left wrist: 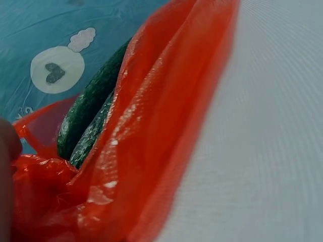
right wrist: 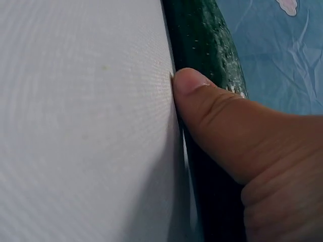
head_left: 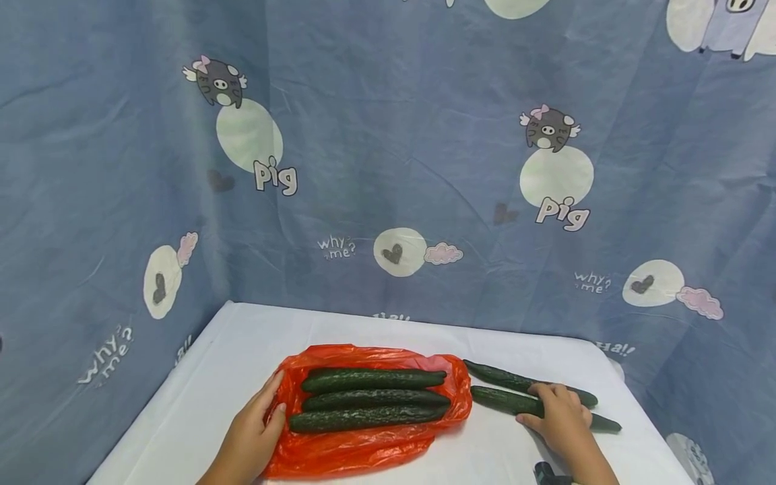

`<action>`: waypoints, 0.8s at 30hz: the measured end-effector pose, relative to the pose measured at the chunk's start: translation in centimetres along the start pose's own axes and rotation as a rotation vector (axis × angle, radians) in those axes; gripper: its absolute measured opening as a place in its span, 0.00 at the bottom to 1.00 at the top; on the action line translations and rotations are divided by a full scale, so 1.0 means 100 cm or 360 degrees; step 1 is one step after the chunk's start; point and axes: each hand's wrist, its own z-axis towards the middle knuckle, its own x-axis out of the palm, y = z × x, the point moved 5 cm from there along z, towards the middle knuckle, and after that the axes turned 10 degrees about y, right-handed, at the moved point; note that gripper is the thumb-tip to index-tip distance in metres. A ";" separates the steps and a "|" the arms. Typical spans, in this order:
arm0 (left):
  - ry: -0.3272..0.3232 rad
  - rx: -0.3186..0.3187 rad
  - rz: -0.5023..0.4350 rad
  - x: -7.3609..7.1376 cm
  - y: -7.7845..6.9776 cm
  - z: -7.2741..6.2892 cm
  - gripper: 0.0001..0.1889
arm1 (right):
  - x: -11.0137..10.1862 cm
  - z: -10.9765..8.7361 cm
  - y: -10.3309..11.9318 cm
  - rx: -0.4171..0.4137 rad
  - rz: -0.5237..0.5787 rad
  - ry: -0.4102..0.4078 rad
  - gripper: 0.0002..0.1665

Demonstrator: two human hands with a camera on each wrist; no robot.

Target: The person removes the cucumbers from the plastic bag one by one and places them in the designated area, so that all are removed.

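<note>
Three dark green cucumbers [head_left: 376,400] lie side by side on an open red plastic bag [head_left: 345,458]. At the bag's left edge my left hand [head_left: 251,431] holds the plastic between thumb and fingers; in the left wrist view only a blurred bit of finger [left wrist: 7,146] shows beside the bag [left wrist: 151,131]. To the right of the bag, my right hand [head_left: 562,419] grips the nearer of two loose cucumbers [head_left: 506,401] around its middle. Its thumb [right wrist: 212,103] presses against the near side of that cucumber [right wrist: 202,40]. The farther loose cucumber [head_left: 503,375] lies just behind it.
A white-covered table [head_left: 200,397] bears everything. Blue cloth [head_left: 388,168] printed with pigs and hearts hangs behind the table and along both sides. A dark strap or device [head_left: 545,473] sits at my right wrist.
</note>
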 end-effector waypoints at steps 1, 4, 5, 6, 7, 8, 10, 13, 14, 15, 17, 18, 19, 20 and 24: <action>-0.0009 0.0020 -0.0008 0.000 -0.001 0.001 0.36 | 0.000 0.000 0.000 0.0004 0.0009 0.0009 0.54; -0.0027 0.0075 -0.0038 0.002 -0.003 0.005 0.37 | -0.002 0.000 0.000 0.0013 0.0026 0.0040 0.57; -0.0020 0.0076 -0.0050 0.004 -0.003 0.006 0.37 | -0.002 0.000 -0.001 0.0014 0.0032 0.0050 0.59; -0.0011 0.0071 -0.0060 0.005 -0.004 0.008 0.37 | -0.003 -0.001 -0.001 0.0011 0.0038 0.0059 0.60; 0.0002 0.0059 -0.0070 0.006 -0.004 0.009 0.38 | -0.003 -0.001 -0.001 0.0007 0.0045 0.0066 0.61; 0.0018 0.0039 -0.0073 0.008 -0.005 0.011 0.38 | -0.004 -0.002 -0.002 0.0001 0.0050 0.0072 0.62; 0.0057 -0.0012 -0.0072 0.011 -0.007 0.013 0.38 | -0.005 -0.004 -0.002 -0.0020 0.0060 0.0063 0.63; 0.0074 -0.0061 -0.0039 0.017 -0.009 0.013 0.36 | -0.008 -0.008 0.001 -0.0077 0.0078 0.0014 0.62; 0.0066 -0.0071 -0.0014 0.018 -0.009 0.013 0.35 | -0.010 -0.010 0.004 -0.0102 0.0086 -0.0010 0.60; 0.0052 -0.0076 0.0011 0.020 -0.010 0.013 0.34 | -0.012 -0.011 0.006 -0.0129 0.0095 -0.0040 0.58; 0.0017 -0.0089 0.0054 0.021 -0.011 0.012 0.32 | -0.016 -0.014 0.012 -0.0180 0.0115 -0.0096 0.54; 0.0003 -0.0093 0.0074 0.021 -0.011 0.012 0.31 | -0.018 -0.015 0.016 -0.0203 0.0121 -0.0125 0.52; -0.0007 -0.0097 0.0097 0.021 -0.011 0.012 0.31 | -0.020 -0.016 0.020 -0.0227 0.0126 -0.0156 0.50; -0.0010 -0.0103 0.0110 0.021 -0.011 0.013 0.31 | -0.022 -0.018 0.025 -0.0247 0.0133 -0.0189 0.48; 0.0004 -0.0128 0.0134 0.018 -0.011 0.014 0.32 | -0.030 -0.022 0.046 -0.0337 0.0160 -0.0306 0.41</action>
